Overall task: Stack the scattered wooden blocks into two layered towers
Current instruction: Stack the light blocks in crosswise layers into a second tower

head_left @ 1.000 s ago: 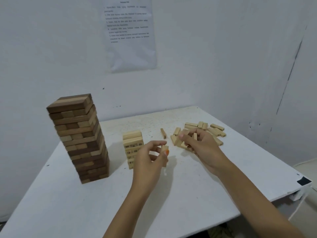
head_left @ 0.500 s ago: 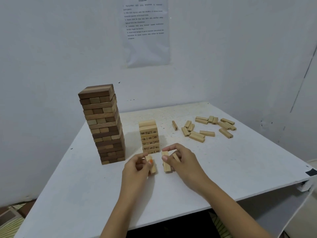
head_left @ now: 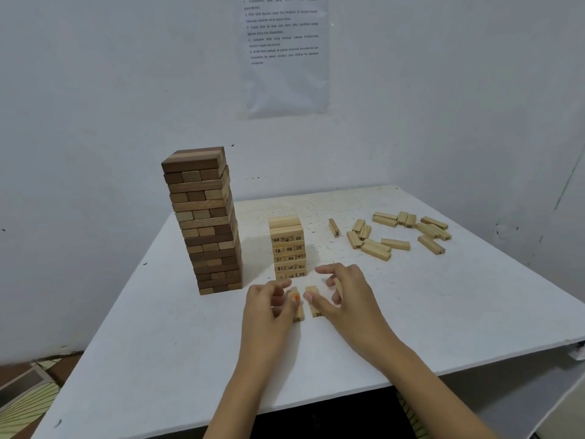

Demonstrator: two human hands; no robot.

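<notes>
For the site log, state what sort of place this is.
Likely a plain indoor room set up for a block-stacking exercise: a white table against bare white walls, a printed sheet stuck up there, and a tall block tower beside a shorter tower.

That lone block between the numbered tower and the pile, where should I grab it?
Pinch the lone block across its long sides at mid-length, from above: it lies flat, end toward you, with bare table on both sides.
</notes>
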